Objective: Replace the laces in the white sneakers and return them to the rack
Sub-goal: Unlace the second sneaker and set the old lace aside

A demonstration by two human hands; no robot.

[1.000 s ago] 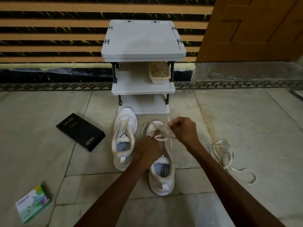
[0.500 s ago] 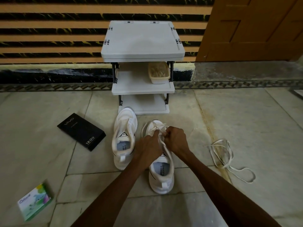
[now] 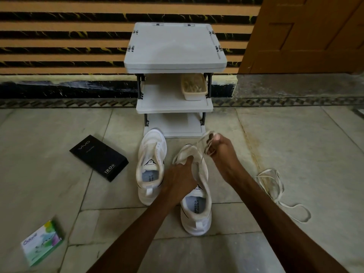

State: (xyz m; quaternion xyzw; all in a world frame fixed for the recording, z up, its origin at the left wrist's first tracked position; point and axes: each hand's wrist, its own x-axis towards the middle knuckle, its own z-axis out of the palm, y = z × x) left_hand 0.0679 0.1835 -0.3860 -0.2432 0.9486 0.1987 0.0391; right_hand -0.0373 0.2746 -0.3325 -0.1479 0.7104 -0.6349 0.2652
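Two white sneakers stand on the floor in front of the grey rack (image 3: 174, 99). The left sneaker (image 3: 150, 166) has no lace that I can see. My left hand (image 3: 180, 177) rests on the upper of the right sneaker (image 3: 197, 207), its fingers on the eyelet area. My right hand (image 3: 221, 152) is raised above that shoe's toe and pinches a white lace (image 3: 201, 140) that runs from the eyelets up to its fingers. A second loose lace (image 3: 272, 186) lies in a heap on the floor to the right.
A black box (image 3: 98, 157) lies on the floor to the left of the sneakers. A green and white packet (image 3: 41, 242) sits at the lower left. A tub (image 3: 194, 86) stands on the rack's middle shelf. A wooden door (image 3: 307, 34) is at the upper right.
My right hand has pulled the lace up and away to the right from the shoe's eyelets. My left hand has stayed on the right sneaker.
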